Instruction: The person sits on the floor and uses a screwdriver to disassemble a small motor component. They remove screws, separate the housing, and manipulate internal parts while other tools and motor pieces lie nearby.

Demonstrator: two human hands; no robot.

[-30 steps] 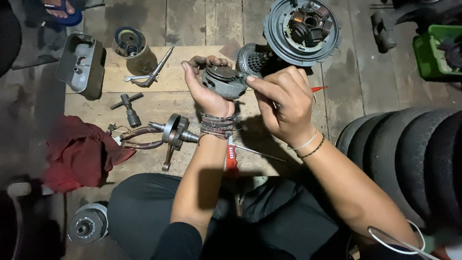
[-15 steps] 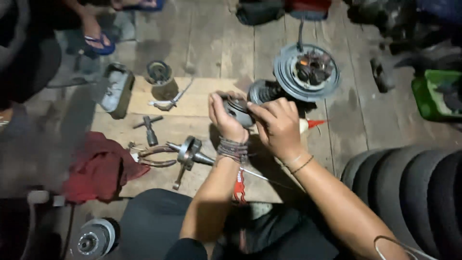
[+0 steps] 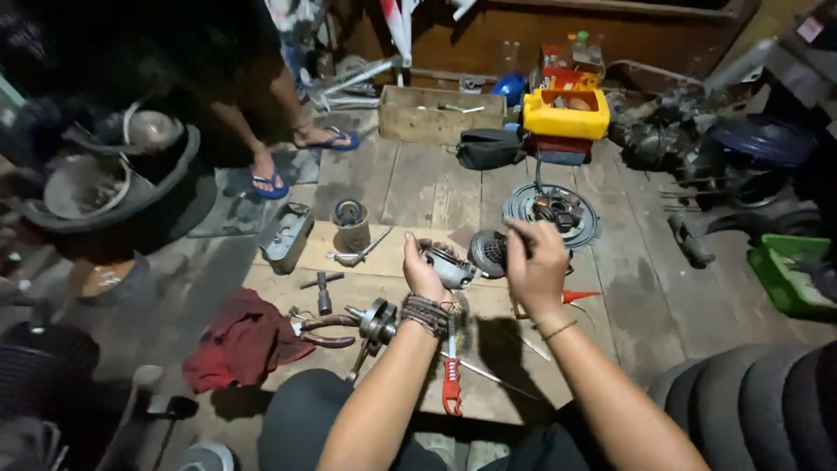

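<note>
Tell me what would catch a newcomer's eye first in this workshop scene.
Probably the two hands at the centre: the left hand grips a grey metal engine part, and the right hand reaches onto it from the right. Beyond them, a bright yellow crate stands out at the back of the wooden floor. To the lower left lies a red rag, next to a crankshaft on the board.

Bare forearms: beaded bracelets (image 3: 426, 315) wrap the left wrist, a thin band (image 3: 558, 331) the right.
</note>
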